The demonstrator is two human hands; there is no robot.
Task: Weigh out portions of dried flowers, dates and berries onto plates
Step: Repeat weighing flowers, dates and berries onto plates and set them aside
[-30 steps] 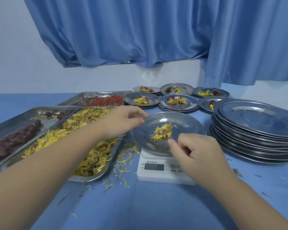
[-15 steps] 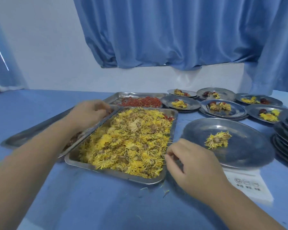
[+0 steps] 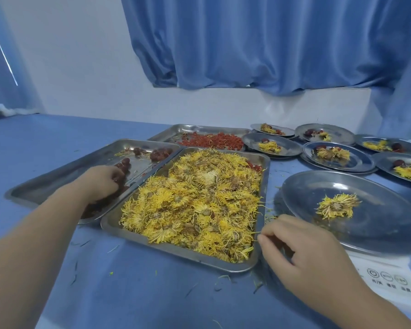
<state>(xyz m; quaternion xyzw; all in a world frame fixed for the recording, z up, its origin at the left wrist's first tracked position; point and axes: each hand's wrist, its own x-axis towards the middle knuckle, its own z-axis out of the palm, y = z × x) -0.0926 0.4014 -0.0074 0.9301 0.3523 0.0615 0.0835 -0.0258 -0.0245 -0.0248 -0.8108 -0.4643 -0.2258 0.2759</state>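
**Left hand going for the dates while one flower sits on the scale**

The round steel plate point(image 3: 389, 236) is sitting on the white kitchen scale point(image 3: 387, 279) at the near right, where each addition can be weighed. It is carrying a single dried yellow flower point(image 3: 337, 206) and, so far, no date or berry, so the portion looks only begun.

Just left of it, the rectangular steel tray of dried yellow flowers point(image 3: 176, 250) is lying within easy reach. The right hand point(image 3: 301, 252) is resting at that tray's near right corner, fingers loosely curled and nothing visibly in them, probably waiting close to the plate.

The left hand point(image 3: 100, 184) is reaching into the long steel tray on the left point(image 3: 57, 184), its fingers curling down among the dark red dates point(image 3: 160, 154). Whether it has one in its grip cannot be told. A date is likely the next item for the plate.

Farther back, the steel tray of small red berries point(image 3: 211, 141) is lying beside the finished steel plates point(image 3: 356, 162). These are grouped at the far right, each showing flowers with a date, set out of the working area on the blue tablecloth point(image 3: 152, 293).
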